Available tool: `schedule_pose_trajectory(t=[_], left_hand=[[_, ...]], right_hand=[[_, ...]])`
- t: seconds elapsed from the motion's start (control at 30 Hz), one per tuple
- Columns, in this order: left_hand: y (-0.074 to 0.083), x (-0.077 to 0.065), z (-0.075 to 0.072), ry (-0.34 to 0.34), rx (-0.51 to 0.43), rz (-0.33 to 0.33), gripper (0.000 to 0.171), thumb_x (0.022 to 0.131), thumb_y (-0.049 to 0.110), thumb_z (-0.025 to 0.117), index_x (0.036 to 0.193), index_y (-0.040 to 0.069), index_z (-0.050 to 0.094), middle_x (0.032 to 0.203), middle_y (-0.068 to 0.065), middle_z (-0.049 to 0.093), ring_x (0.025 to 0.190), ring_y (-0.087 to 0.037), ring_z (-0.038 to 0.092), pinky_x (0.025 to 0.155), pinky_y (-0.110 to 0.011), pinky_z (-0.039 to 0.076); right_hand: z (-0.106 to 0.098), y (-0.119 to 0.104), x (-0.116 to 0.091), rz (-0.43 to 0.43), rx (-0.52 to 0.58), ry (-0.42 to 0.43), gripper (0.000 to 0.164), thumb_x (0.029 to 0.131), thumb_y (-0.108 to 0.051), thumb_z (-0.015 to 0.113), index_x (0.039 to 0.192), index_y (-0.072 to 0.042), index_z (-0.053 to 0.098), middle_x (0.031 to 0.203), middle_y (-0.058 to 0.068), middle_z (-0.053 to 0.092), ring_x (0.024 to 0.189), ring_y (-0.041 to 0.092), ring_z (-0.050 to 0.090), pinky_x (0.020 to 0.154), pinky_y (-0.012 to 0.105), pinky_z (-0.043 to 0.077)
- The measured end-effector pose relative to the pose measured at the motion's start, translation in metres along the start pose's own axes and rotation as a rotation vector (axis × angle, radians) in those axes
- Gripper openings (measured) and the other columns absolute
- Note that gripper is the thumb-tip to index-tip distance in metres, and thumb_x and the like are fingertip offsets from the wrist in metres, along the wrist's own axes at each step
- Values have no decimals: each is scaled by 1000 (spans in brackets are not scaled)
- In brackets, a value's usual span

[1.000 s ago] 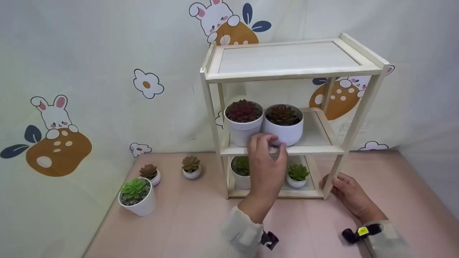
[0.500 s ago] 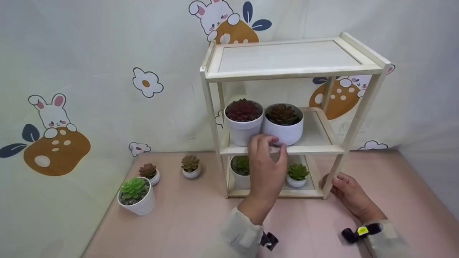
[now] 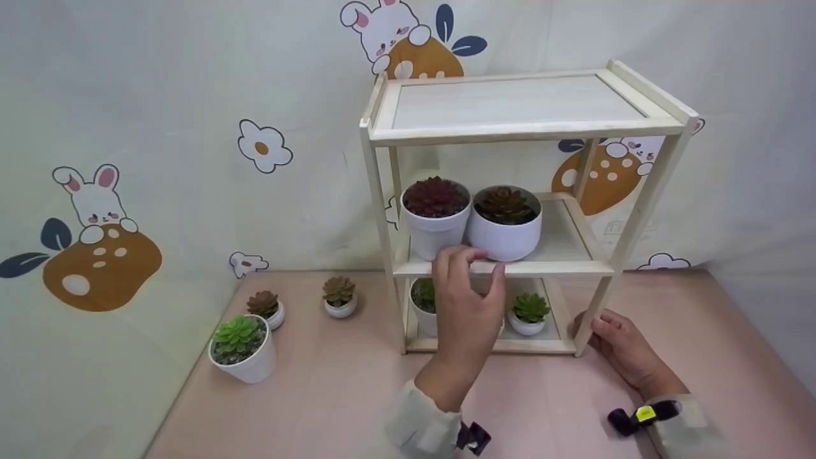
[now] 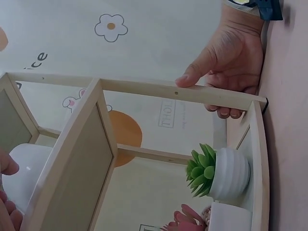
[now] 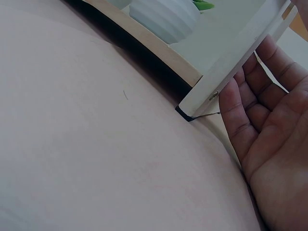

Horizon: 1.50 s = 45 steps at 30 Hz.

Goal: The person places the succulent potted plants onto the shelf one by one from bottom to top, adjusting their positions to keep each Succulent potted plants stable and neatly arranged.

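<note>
A small wooden three-level shelf (image 3: 503,270) stands on the table. On its middle level, a white pot with a brown succulent (image 3: 505,234) sits beside a white pot with a dark red succulent (image 3: 435,223). My left hand (image 3: 464,312) is at the front edge of that level, its fingertips right by the lower side of the brown succulent's pot and the thumb held apart. Low on the right, my right hand (image 3: 623,349) grips the shelf's front right leg (image 4: 178,93); the left wrist view shows its thumb on one side and fingers round the other.
The bottom level holds a small green succulent (image 3: 529,312), another green one partly hidden by my left hand, and a pinkish succulent (image 4: 185,221). Left of the shelf stand a bright green potted succulent (image 3: 242,349) and two small brown ones (image 3: 339,297). A patterned cloth hangs behind.
My left hand has drawn slightly down and left, away from the brown succulent's pot. The right hand stays on the leg, and the pots keep their places.
</note>
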<state>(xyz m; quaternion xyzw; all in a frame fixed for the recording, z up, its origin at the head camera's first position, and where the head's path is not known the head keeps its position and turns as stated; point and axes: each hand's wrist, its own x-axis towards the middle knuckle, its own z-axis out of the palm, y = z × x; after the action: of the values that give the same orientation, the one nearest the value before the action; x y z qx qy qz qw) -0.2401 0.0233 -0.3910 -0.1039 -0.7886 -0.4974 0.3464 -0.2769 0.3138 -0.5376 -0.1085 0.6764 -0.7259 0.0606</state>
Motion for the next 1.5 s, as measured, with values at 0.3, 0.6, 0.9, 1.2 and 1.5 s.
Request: schedule_pose_trajectory(t=[0.3,0.6,0.9,1.2,1.5], left_hand=[[-11,-6,-14,34,6,-16,24,93,14,79,110,8,64,118,-4,56,119,-17,52,104,-39,50],[-20,-8,-29,69,26,-45,25,93,14,78,112,7,64,119,-4,57,120,-17,54,107,-40,50],[-25,-4,-46,114,6,-61,26,92,13,78,113,7,64,118,-5,57,120,-19,54,107,-42,49],[-33,3,-59,159,-18,-55,28,91,10,78,114,2,65,120,-8,58,116,-19,55,103,-38,51],[-41,9,-65,214,-46,-27,29,94,10,74,118,1,60,117,-9,59,111,-19,55,101,-37,49]], right_hand=[[0,1,0,-1,-7,-10,31,112,-16,42,111,-6,71,107,-4,73,107,6,69,99,19,54],[0,1,1,0,32,-46,33,112,-13,40,111,-9,73,106,-5,75,106,6,70,98,20,55],[0,0,1,23,14,-22,31,112,-17,42,109,-11,73,105,-6,74,105,5,70,98,20,54],[1,0,0,7,12,-11,33,112,-15,41,110,-9,74,106,-5,75,106,6,70,99,20,54],[1,-2,-1,13,-16,6,33,112,-18,40,112,-7,72,107,-6,73,106,5,69,99,18,53]])
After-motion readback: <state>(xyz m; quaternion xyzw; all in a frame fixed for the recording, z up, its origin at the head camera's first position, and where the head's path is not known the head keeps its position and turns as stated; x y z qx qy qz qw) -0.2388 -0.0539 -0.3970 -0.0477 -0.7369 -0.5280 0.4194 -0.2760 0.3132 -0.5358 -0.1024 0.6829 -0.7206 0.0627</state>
